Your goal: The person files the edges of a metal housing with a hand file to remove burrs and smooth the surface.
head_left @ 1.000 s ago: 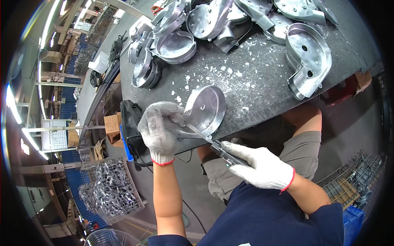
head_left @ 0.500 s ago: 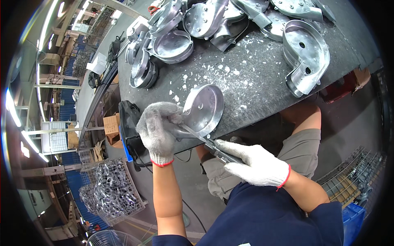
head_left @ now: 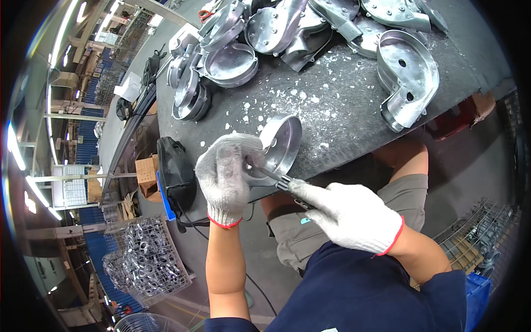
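Tilted slightly since earlier: round metal housing [head_left: 281,145], rigid, likely sharp-edged, best held at rim. Left hand [head_left: 229,177] grip clamps it; right hand [head_left: 348,216] grip closed around scraper tool [head_left: 274,178].

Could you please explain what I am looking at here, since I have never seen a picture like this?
This is one view from a wide fisheye camera worn on a person's head, looking down at their own hands, so straight edges bend near the rim. There is no machine; a seated person in white knit gloves works at a dark bench.

The left hand grips a round, shallow metal casting, tilted at the bench's near edge. The right hand holds a thin tool whose tip meets the casting near the left hand; I cannot tell exactly what kind of tool it is.

Pale chips lie scattered on the bench, and more grey castings are piled at its far side. A wire basket of metal parts stands on the floor to the left.
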`<act>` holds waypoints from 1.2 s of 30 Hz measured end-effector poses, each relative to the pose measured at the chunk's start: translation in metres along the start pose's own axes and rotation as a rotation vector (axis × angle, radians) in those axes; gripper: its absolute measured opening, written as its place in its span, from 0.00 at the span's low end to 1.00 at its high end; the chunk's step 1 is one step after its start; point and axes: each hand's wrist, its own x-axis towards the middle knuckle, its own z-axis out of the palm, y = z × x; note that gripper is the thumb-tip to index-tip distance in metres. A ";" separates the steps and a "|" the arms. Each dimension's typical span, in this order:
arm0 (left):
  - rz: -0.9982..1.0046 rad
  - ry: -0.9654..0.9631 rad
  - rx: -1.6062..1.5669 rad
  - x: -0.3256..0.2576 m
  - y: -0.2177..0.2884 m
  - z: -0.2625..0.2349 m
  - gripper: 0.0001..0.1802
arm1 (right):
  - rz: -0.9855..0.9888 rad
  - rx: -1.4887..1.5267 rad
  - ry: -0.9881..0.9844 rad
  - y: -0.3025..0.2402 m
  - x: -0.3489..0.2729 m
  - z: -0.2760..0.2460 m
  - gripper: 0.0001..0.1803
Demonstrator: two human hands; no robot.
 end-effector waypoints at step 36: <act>-0.136 -0.016 -0.183 -0.025 -0.007 -0.003 0.28 | 0.082 -0.128 -0.066 -0.020 -0.007 0.010 0.37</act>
